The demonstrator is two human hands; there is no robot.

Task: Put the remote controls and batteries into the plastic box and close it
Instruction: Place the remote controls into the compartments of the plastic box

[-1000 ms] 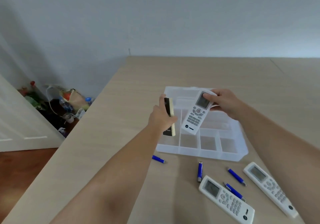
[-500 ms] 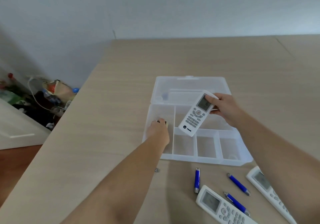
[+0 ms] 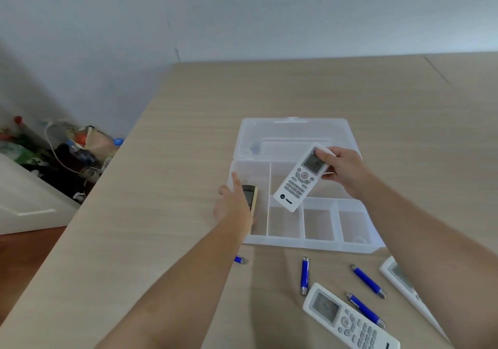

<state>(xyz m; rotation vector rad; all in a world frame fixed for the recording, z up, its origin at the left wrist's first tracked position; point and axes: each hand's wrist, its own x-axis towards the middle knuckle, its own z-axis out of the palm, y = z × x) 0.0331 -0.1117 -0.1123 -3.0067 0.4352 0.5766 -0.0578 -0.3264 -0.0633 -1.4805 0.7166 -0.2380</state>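
A clear plastic box (image 3: 318, 245) with several compartments lies open on the table, its lid (image 3: 296, 130) folded back. My right hand (image 3: 345, 170) grips a white remote (image 3: 296, 187) by its screen end, tilted above the box's middle. My left hand (image 3: 231, 211) is inside the long left compartment with its fingers spread. A dark, gold-edged remote (image 3: 250, 196) lies there beside the palm, its near end hidden by the hand. Two more white remotes (image 3: 350, 321) (image 3: 401, 284) and several blue batteries (image 3: 304, 276) (image 3: 367, 281) (image 3: 240, 259) lie on the table in front of the box.
The wooden table's left edge (image 3: 107, 187) runs diagonally, and the floor lies below it. Bags and bottles (image 3: 75, 149) are piled on the floor by the wall. A white door (image 3: 24, 200) stands at the far left.
My left hand brought the dark remote down from in front of the box into the left compartment and spread its fingers. The white remote has stayed almost in place above the box.
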